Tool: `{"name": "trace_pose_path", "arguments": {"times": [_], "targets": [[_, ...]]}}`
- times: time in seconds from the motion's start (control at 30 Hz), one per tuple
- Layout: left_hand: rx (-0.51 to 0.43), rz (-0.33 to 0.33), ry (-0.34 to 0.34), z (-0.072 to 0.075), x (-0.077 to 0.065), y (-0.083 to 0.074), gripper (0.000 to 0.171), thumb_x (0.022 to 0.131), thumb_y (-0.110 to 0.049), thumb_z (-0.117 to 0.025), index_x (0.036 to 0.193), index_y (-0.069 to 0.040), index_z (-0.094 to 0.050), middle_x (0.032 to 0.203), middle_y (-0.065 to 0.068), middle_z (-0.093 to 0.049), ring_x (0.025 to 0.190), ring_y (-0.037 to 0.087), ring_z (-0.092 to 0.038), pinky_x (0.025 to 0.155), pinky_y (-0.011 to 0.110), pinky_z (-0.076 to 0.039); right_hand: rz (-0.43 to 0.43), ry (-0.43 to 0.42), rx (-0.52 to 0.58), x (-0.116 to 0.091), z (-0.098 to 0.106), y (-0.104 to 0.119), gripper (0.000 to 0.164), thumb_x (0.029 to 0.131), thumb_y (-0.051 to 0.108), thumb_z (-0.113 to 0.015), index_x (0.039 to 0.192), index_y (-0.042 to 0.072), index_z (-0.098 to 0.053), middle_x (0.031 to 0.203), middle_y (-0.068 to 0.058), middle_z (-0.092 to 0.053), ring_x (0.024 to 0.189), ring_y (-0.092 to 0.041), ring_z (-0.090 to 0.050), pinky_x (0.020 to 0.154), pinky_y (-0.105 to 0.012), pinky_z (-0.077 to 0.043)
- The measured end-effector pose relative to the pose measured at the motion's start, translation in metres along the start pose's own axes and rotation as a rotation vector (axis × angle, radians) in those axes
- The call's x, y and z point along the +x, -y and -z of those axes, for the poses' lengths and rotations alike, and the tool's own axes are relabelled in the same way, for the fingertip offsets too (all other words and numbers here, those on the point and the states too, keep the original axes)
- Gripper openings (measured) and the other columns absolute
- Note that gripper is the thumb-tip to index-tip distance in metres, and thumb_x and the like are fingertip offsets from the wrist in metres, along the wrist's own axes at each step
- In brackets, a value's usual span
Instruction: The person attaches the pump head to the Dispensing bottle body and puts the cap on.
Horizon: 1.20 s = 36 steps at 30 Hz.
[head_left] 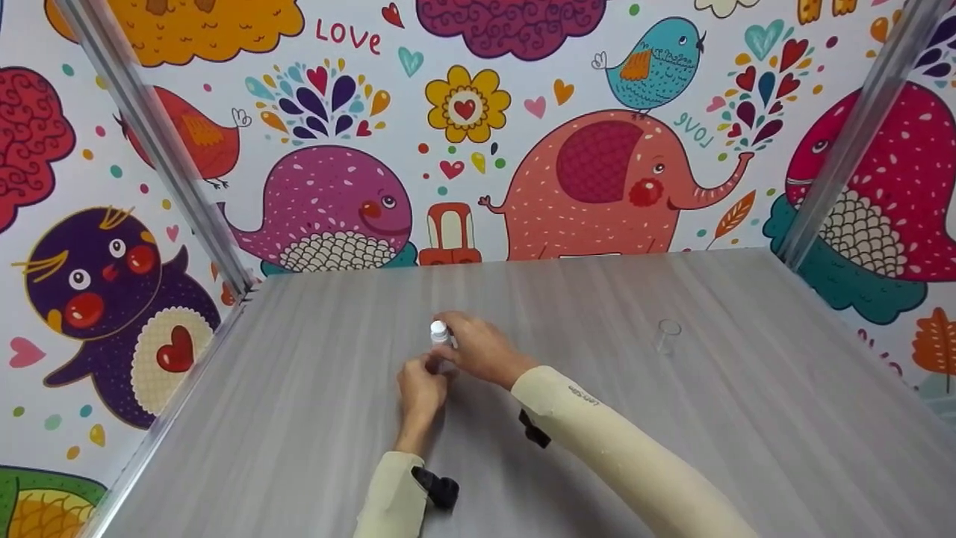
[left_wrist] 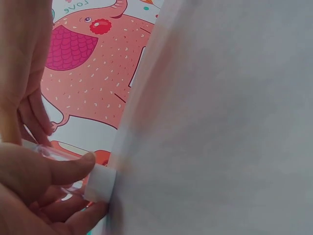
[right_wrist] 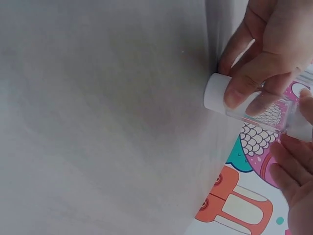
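Observation:
A small clear bottle (right_wrist: pixel 264 111) stands upright on the table, its white lower end (left_wrist: pixel 101 183) down against the tabletop. Its white top (head_left: pixel 439 330) points up between the hands. Low on the bottle, my left hand (head_left: pixel 422 390) grips it, with the thumb along the clear wall and fingers curled behind. My right hand (head_left: pixel 485 350) holds the upper end, thumb on one side of the white top and fingers on the other. In the left wrist view the right hand (left_wrist: pixel 22 68) is partly cut off by the frame.
A small clear glass cup (head_left: pixel 667 338) stands to the right on the grey wood-grain table (head_left: pixel 314 418). Behind the table rises a wall (head_left: pixel 515 90) printed with cartoon animals. Metal posts (head_left: pixel 160 149) frame the back corners.

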<state>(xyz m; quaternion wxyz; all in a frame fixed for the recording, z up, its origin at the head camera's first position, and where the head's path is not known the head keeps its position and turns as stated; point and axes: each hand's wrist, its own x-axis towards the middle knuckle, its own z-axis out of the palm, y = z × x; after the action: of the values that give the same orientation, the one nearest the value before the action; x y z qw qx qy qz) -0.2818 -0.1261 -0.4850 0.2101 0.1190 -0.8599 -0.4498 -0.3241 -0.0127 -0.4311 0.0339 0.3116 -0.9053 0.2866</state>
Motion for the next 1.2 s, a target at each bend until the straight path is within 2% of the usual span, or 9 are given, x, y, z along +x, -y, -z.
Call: {"name": "trace_pose_path", "arguments": {"times": [0.13,0.2,0.33,0.47,0.7,1.0,1.2], "targets": [[-0.008,0.035,-0.001,0.0003,0.0000,0.0003,0.005,0.072,0.000,-0.075,0.073,0.001,-0.069,0.068,0.011,-0.065,0.066,0.023,-0.050,0.067,0.043,-0.047,-0.019,0.031,0.016,-0.0020,-0.0012,0.0002,0.067,0.092,0.040,-0.070,0.145,0.008,-0.045,0.137,-0.009,-0.058,0.117,-0.020,-0.062,0.104,-0.037,-0.050],[-0.010,0.037,-0.002,0.0003,0.0009,0.0006,0.008,0.073,0.000,-0.074,0.069,0.001,-0.067,0.065,0.009,-0.063,0.064,0.022,-0.049,0.064,0.041,-0.046,0.003,0.022,0.031,-0.0020,-0.0004,0.0003,0.070,0.093,0.041,-0.068,0.148,0.008,-0.041,0.142,-0.010,-0.053,0.120,-0.021,-0.059,0.106,-0.039,-0.048],[-0.016,0.008,0.007,-0.0002,0.0026,0.0011,0.013,0.076,0.001,-0.068,0.065,-0.003,-0.061,0.059,0.002,-0.053,0.060,0.019,-0.046,0.057,0.034,-0.038,0.096,-0.018,0.066,-0.0007,0.0031,-0.0004,0.063,0.092,0.025,-0.069,0.147,0.008,-0.044,0.146,-0.011,-0.050,0.125,-0.022,-0.056,0.111,-0.041,-0.044],[-0.018,-0.021,0.027,-0.0002,0.0033,0.0015,0.010,0.075,0.001,-0.067,0.070,-0.004,-0.061,0.060,-0.001,-0.046,0.059,0.018,-0.043,0.055,0.031,-0.031,0.165,-0.043,0.118,0.0001,0.0049,-0.0023,0.056,0.088,0.007,-0.067,0.142,0.007,-0.050,0.140,-0.011,-0.055,0.120,-0.022,-0.059,0.109,-0.039,-0.045],[-0.003,-0.012,0.038,-0.0008,0.0042,0.0017,0.011,0.072,0.003,-0.072,0.072,0.001,-0.061,0.063,-0.001,-0.045,0.064,0.021,-0.045,0.058,0.031,-0.032,0.191,-0.052,0.181,-0.0012,0.0031,-0.0054,0.045,0.089,-0.005,-0.065,0.133,0.002,-0.057,0.130,-0.015,-0.062,0.110,-0.023,-0.065,0.098,-0.035,-0.053],[-0.011,-0.016,0.039,-0.0015,0.0038,0.0015,0.017,0.073,-0.001,-0.079,0.074,0.003,-0.062,0.063,0.000,-0.045,0.066,0.023,-0.047,0.061,0.033,-0.036,0.181,-0.116,0.204,0.0004,0.0014,-0.0070,0.035,0.089,0.001,-0.071,0.122,0.000,-0.062,0.118,-0.015,-0.068,0.101,-0.024,-0.069,0.091,-0.038,-0.057],[-0.016,-0.034,0.026,-0.0006,0.0016,0.0003,0.018,0.073,0.001,-0.079,0.072,0.003,-0.061,0.064,0.001,-0.047,0.066,0.023,-0.047,0.061,0.034,-0.036,0.208,-0.162,0.154,0.0003,-0.0012,-0.0082,0.033,0.088,0.007,-0.075,0.118,0.000,-0.063,0.111,-0.014,-0.068,0.097,-0.023,-0.067,0.089,-0.034,-0.058]]}}
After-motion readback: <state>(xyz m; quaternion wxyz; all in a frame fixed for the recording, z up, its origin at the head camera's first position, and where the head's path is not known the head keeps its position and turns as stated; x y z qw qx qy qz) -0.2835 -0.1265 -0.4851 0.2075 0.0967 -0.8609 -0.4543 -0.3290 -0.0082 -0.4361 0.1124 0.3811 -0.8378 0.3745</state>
